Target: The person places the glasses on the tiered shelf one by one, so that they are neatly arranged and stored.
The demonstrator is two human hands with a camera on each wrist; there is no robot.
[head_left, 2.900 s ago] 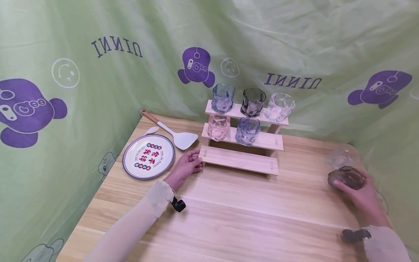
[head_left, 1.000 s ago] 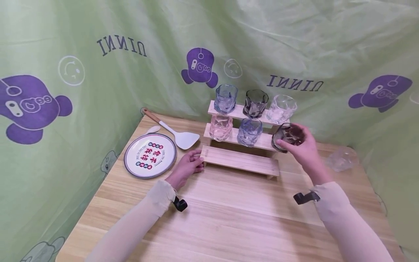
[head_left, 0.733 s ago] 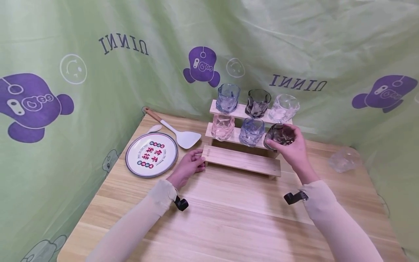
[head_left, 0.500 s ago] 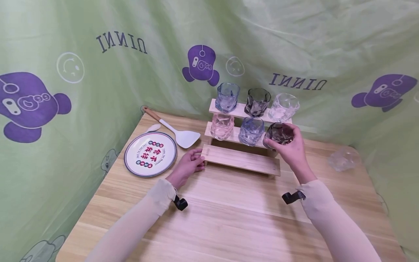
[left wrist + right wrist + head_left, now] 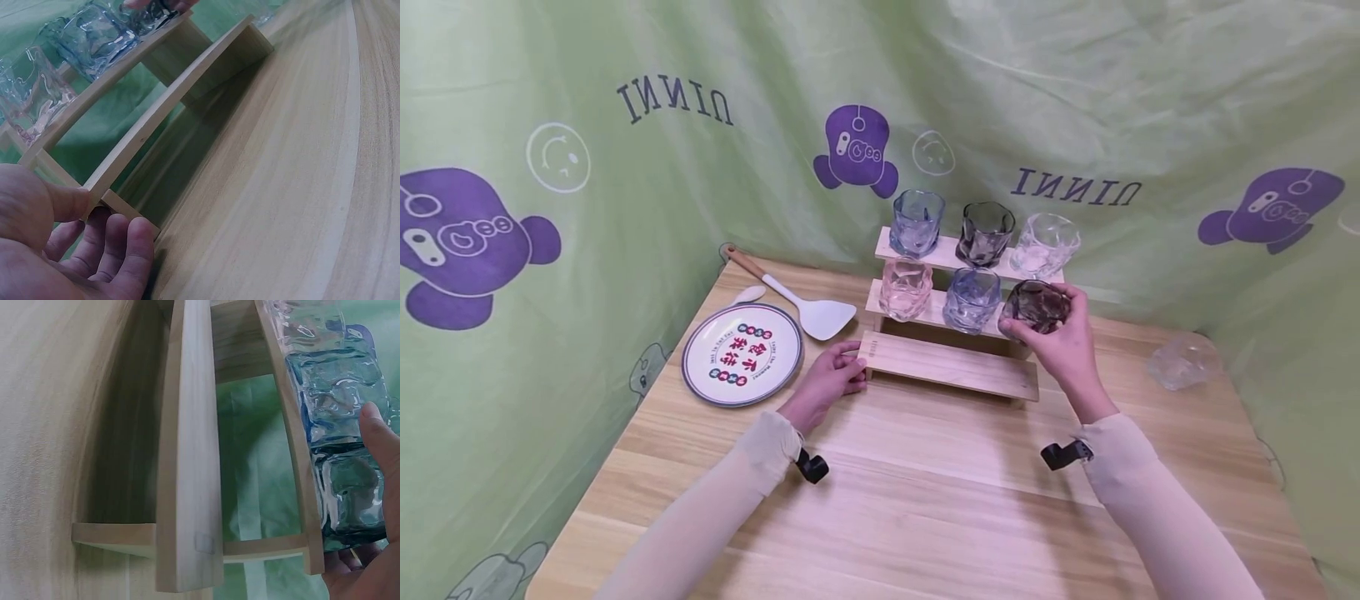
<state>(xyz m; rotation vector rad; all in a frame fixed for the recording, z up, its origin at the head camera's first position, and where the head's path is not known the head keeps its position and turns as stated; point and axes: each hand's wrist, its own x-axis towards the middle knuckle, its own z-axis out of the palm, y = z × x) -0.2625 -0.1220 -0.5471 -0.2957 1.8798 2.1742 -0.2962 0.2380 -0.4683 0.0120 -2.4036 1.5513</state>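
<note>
A three-step wooden display rack (image 5: 951, 364) stands on the table. My left hand (image 5: 827, 379) grips the left end of its lowest step, thumb on the board's edge and fingers (image 5: 112, 250) curled below. At the right end of the middle step, my right hand (image 5: 1067, 346) holds a dark smoky glass (image 5: 1036, 307), thumb (image 5: 373, 425) on the near side. Beside that glass stand a blue glass (image 5: 972, 300) and a pink glass (image 5: 906, 290). On the top step are a pale blue glass (image 5: 917, 223), a dark grey glass (image 5: 985, 235) and a clear glass (image 5: 1045, 245).
Another clear glass (image 5: 1183, 364) rests on the table at the far right. On the left lie a white plate (image 5: 700, 375) with red print, a white spoon (image 5: 748, 295) and a white spatula (image 5: 826, 319) with a wooden handle. A green curtain (image 5: 760, 183) hangs behind.
My right hand has carried the dark smoky glass from the table's right side to the middle step's right end, beside the blue glass. My left hand has stayed on the rack.
</note>
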